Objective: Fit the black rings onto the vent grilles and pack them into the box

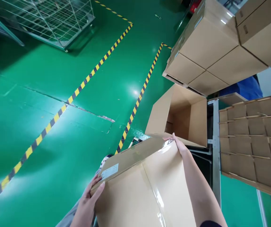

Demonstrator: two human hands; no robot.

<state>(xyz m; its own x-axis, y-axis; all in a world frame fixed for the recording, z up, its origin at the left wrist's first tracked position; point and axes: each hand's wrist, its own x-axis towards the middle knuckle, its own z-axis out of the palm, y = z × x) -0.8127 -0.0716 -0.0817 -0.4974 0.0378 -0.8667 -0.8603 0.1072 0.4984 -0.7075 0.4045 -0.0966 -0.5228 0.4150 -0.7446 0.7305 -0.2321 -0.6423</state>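
Note:
I carry a sealed cardboard box (pixel 147 186) with clear tape along its top seam and a white label on its near-left edge. My left hand (pixel 88 198) grips the box's left corner, fingers wrapped over the edge. My right hand (pixel 176 143) reaches along the right side and holds the far corner, fingers curled over it. Just beyond the far corner stands an open, empty cardboard box (pixel 180 116).
Stacked sealed cartons (pixel 211 47) fill the upper right. A cardboard cell divider grid (pixel 253 142) leans at the right, beside a metal frame (pixel 215 157). Green floor (pixel 55 94) with yellow-black striped tape lines (pixel 78 88) spreads left. A wire cage (pixel 50 19) stands top left.

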